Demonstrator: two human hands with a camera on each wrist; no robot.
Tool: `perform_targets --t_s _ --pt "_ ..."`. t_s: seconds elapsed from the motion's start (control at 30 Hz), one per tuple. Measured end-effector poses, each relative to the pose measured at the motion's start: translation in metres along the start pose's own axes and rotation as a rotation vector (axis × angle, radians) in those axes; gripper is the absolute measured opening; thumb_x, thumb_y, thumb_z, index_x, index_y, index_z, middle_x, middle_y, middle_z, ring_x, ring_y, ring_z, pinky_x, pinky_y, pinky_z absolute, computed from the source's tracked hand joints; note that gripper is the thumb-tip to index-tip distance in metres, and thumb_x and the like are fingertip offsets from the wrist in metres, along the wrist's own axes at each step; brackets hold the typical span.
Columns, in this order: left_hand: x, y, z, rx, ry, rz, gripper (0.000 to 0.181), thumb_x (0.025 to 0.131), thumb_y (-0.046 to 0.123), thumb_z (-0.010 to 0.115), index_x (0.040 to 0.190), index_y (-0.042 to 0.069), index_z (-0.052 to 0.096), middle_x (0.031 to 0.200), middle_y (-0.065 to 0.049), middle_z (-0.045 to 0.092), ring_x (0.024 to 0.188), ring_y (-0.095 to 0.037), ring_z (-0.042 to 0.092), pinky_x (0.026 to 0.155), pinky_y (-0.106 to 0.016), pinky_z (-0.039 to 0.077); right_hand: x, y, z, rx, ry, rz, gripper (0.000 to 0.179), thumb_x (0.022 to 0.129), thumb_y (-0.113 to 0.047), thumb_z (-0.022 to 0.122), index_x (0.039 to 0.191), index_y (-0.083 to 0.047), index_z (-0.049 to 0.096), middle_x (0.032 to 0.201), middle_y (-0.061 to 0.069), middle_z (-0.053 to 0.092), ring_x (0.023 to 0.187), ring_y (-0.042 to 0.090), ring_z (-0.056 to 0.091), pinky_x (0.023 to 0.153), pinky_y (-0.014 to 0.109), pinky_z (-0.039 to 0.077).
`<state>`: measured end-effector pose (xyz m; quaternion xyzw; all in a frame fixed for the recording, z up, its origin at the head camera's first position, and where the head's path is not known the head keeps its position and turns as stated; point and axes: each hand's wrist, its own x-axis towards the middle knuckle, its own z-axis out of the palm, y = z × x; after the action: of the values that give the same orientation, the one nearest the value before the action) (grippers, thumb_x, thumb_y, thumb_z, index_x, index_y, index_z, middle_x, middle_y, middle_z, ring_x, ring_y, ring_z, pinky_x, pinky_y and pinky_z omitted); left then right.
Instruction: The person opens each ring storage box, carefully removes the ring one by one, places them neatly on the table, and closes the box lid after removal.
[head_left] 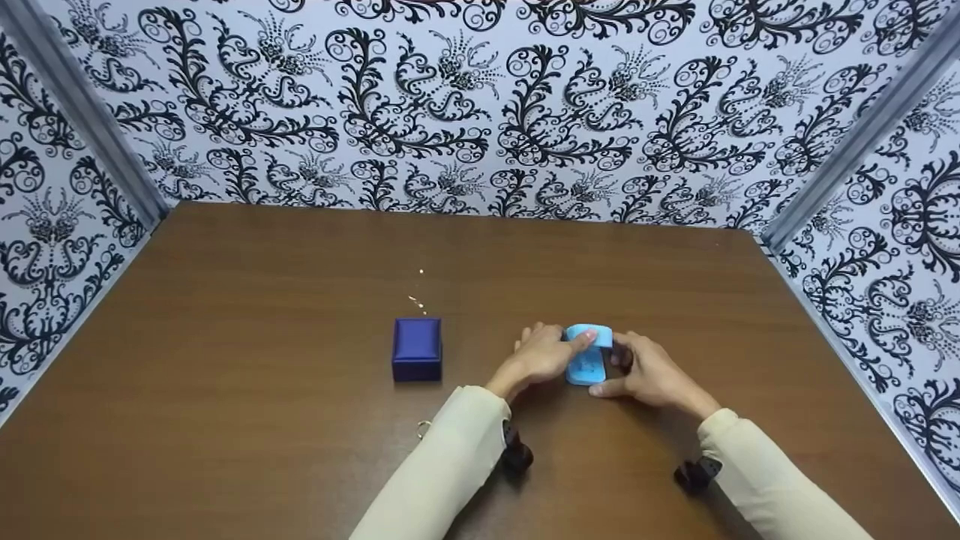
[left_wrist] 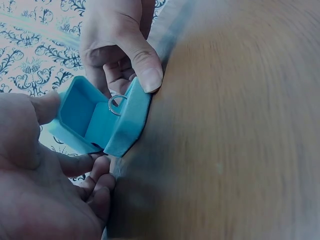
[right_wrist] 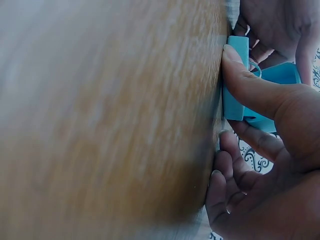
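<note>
A light-blue ring box (head_left: 585,373) stands on the table with its lid raised. Inside it a silver-coloured ring (left_wrist: 109,104) sits upright in the base, clearest in the left wrist view. My left hand (head_left: 541,354) holds the lid, its thumb on the lid's outer face and fingers behind. At the box's right side, my right hand (head_left: 652,373) grips the base (right_wrist: 235,105) between thumb and fingers, low against the tabletop. The right thumb hides part of the box in the right wrist view.
A closed dark blue box (head_left: 417,349) stands left of the hands. Tiny gold-coloured pieces (head_left: 418,303) lie behind it. Another ring (head_left: 421,430) lies by the left sleeve (head_left: 457,442). Patterned walls (head_left: 450,97) border the brown table (head_left: 262,315).
</note>
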<state>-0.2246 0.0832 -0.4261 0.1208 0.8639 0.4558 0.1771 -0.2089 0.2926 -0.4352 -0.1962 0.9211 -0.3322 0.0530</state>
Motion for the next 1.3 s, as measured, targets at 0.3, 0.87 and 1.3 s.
perform_targets --t_s 0.3,0.87,1.3 --pt "0.004 0.004 0.001 -0.031 0.058 -0.06 0.076 0.102 0.063 0.043 0.132 -0.005 0.059 0.132 -0.018 0.056 0.125 -0.035 0.042 0.109 -0.053 0.029 0.001 -0.002 0.0 0.044 -0.003 0.027 0.046 0.073 -0.02 0.093 0.108 -0.005 0.067 0.087 0.007 0.054 0.079 0.021 0.049 0.068 0.03 0.042" --pt "-0.005 -0.008 -0.006 -0.091 0.148 0.04 0.059 0.098 0.055 0.06 0.115 0.001 0.072 0.115 -0.009 0.065 0.114 -0.031 0.05 0.098 -0.044 0.043 0.001 -0.001 0.002 0.077 0.017 0.057 0.044 0.071 -0.017 0.094 0.099 -0.003 0.064 0.085 0.007 0.055 0.077 0.021 0.049 0.068 0.031 0.042" --pt "-0.028 -0.015 -0.002 -0.045 0.233 0.206 0.024 0.09 0.017 0.076 0.108 0.004 0.069 0.093 0.0 0.057 0.088 -0.014 0.052 0.081 -0.033 0.047 0.0 -0.001 0.001 0.04 0.024 0.08 0.05 0.071 -0.022 0.094 0.104 0.001 0.065 0.087 0.005 0.055 0.079 0.021 0.048 0.07 0.032 0.04"
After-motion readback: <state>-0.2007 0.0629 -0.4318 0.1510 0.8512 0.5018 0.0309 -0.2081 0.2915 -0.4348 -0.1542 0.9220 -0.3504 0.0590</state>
